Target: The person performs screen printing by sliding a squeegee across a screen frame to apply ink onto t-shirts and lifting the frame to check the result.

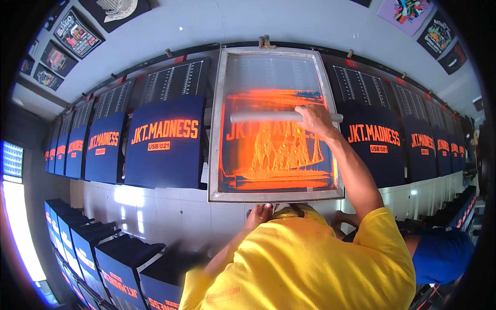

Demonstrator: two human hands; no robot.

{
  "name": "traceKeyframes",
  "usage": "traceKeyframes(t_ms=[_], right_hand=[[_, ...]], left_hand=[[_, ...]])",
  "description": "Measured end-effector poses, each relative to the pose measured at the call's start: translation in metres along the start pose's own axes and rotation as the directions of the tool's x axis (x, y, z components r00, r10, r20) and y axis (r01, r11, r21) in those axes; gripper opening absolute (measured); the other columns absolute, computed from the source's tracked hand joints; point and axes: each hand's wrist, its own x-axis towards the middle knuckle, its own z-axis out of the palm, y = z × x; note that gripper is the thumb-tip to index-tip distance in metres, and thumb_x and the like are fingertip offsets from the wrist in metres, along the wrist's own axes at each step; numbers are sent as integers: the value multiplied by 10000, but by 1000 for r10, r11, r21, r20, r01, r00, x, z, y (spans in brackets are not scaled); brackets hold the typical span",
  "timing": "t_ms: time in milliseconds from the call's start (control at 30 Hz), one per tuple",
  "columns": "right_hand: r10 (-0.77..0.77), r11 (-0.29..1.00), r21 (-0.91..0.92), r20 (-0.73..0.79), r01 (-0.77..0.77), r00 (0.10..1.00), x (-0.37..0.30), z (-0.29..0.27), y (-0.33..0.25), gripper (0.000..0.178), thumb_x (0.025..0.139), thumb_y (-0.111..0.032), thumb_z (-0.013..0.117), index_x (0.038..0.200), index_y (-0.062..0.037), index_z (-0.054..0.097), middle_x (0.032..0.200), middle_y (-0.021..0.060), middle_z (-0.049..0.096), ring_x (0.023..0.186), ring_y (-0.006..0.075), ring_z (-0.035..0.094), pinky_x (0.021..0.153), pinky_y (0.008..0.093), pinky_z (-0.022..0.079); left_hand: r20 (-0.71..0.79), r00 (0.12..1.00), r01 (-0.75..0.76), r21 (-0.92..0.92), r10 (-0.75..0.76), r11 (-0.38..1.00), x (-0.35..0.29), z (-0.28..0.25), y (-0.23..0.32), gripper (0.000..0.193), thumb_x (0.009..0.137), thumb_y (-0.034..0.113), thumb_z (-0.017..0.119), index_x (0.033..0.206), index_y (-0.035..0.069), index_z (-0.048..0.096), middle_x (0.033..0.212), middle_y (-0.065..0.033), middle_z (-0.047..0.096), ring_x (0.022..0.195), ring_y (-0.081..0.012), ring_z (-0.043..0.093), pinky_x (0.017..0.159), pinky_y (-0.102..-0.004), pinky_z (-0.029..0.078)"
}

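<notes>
My right hand (313,120) is wrapped round the right part of a long grey squeegee (263,117), which lies crosswise over a printing screen. The screen's metal frame (274,197) surrounds mesh smeared with orange ink (279,150); ridges of thick ink lie below the squeegee. Block lettering shows faintly through the mesh. Just below the near edge of the frame is my left hand (259,214), its fingers curled together; whether it grips anything is hidden.
Dark blue fabric pieces with orange lettering lie on boards to the left (164,137) and right (374,135). Another row of printed boards (121,263) stands lower left. A rail (181,53) runs along the pale wall. Light tiled floor (175,212) lies between the rows.
</notes>
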Motion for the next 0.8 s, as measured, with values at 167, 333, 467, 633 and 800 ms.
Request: traceKeyframes(t_ms=[167, 333, 467, 633, 800], right_hand=[[-6, 1000, 3, 56, 6, 998, -53, -5, -27, 238, 722, -220, 771, 860, -102, 618, 805, 81, 667, 792, 287, 674, 679, 428, 533], [-9, 999, -42, 125, 14, 992, -118, -5, -72, 350, 712, -231, 790, 966, -99, 587, 944, 60, 663, 946, 261, 641, 781, 403, 531], [-27, 999, -43, -2, 27, 1000, -177, -1, -109, 384, 681, -206, 790, 981, -101, 574, 989, 44, 613, 950, 258, 611, 806, 403, 502], [14, 1000, -21, 0, -14, 1000, -204, 13, -126, 497, 646, -373, 821, 977, -99, 572, 1073, 29, 561, 987, 236, 541, 786, 388, 469], [34, 999, 26, 5, -34, 999, -223, 23, -131, 643, 626, -506, 799, 1058, -79, 587, 1177, 67, 531, 1091, 267, 503, 859, 425, 438]], left_hand=[[43, 999, 17, -61, -14, 998, -4, -1, 10, 361, 1027, 334, 502, 800, 56, 529, 630, -7, 469, 598, -115, 403, 557, -316, 362], [14, 979, -205, 136, 205, 969, 0, -4, 1, 386, 1023, 375, 498, 793, 64, 510, 628, 1, 443, 568, -124, 403, 538, -326, 355], [122, 988, 107, -113, -93, 988, -3, -4, 26, 370, 1020, 374, 506, 795, 81, 484, 635, 5, 422, 552, -127, 385, 525, -311, 337], [291, 942, 266, -348, -166, 899, 5, -9, 0, 323, 1015, 348, 529, 830, 89, 472, 655, -4, 423, 554, -127, 380, 523, -297, 326], [322, 942, 187, -264, -96, 946, 5, -7, -3, 276, 1013, 331, 541, 914, 75, 509, 688, -28, 492, 579, -147, 470, 557, -299, 392]])
